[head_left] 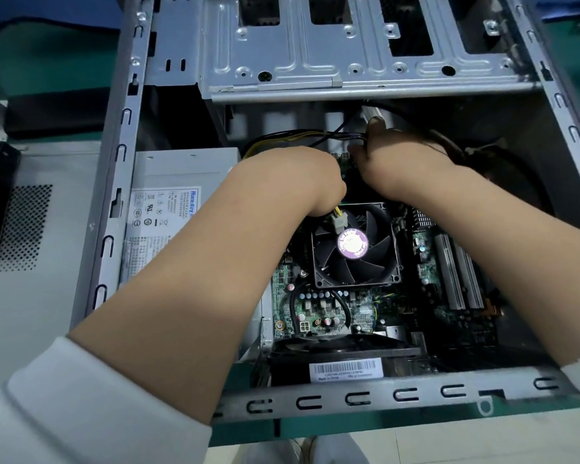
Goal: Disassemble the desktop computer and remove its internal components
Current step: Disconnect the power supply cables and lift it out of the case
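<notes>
The open desktop case point(349, 400) lies on its side with the green motherboard point(318, 309) exposed. A black CPU fan point(354, 244) with a purple label sits in the middle. My left hand point(298, 182) is curled just above the fan, and a small white connector point(338, 220) with yellow wires hangs from under it. My right hand point(395, 159) reaches to the board's far edge, its fingers curled round a bundle of black and yellow cables point(288, 135) running from the power supply point(168, 212). My hands hide where the bundle plugs in.
A metal drive cage point(315, 61) spans the far end of the case. A rear fan point(342, 349) with a barcode label lies at the near edge. White expansion slots point(456, 272) stand at the right. The removed side panel point(31, 229) lies left of the case on the green table.
</notes>
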`<action>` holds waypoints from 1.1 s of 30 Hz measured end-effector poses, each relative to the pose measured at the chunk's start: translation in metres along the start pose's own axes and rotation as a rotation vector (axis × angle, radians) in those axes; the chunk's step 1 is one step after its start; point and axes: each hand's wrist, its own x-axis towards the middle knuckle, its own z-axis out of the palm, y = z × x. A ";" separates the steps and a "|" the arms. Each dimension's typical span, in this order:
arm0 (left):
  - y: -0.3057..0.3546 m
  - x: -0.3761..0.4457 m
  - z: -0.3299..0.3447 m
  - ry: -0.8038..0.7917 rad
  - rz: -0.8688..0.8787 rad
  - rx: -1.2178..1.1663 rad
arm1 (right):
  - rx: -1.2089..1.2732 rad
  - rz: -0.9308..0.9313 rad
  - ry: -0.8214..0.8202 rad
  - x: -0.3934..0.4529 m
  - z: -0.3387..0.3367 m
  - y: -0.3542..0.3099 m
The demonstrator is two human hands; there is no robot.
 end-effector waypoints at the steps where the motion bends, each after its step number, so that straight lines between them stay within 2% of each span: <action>1: 0.000 0.000 0.000 -0.001 -0.004 -0.001 | -0.017 0.002 0.032 -0.001 0.002 -0.001; 10: -0.003 0.002 0.003 0.006 -0.003 -0.035 | 0.015 0.018 0.050 -0.001 0.002 0.001; 17: -0.002 0.005 0.001 0.005 -0.006 -0.044 | -0.113 -0.045 0.095 -0.004 0.006 -0.003; 22: -0.004 0.007 0.004 0.017 -0.003 -0.060 | -0.011 0.030 -0.013 0.001 0.001 0.001; 26: -0.003 0.010 0.005 -0.006 0.000 -0.013 | 0.004 -0.041 -0.017 0.000 -0.001 0.002; 29: -0.002 0.011 0.004 -0.026 0.005 -0.011 | 0.023 -0.062 -0.079 -0.001 -0.004 0.003; 33: -0.002 0.010 0.006 -0.003 0.014 0.001 | -0.052 -0.070 -0.086 0.000 -0.007 0.005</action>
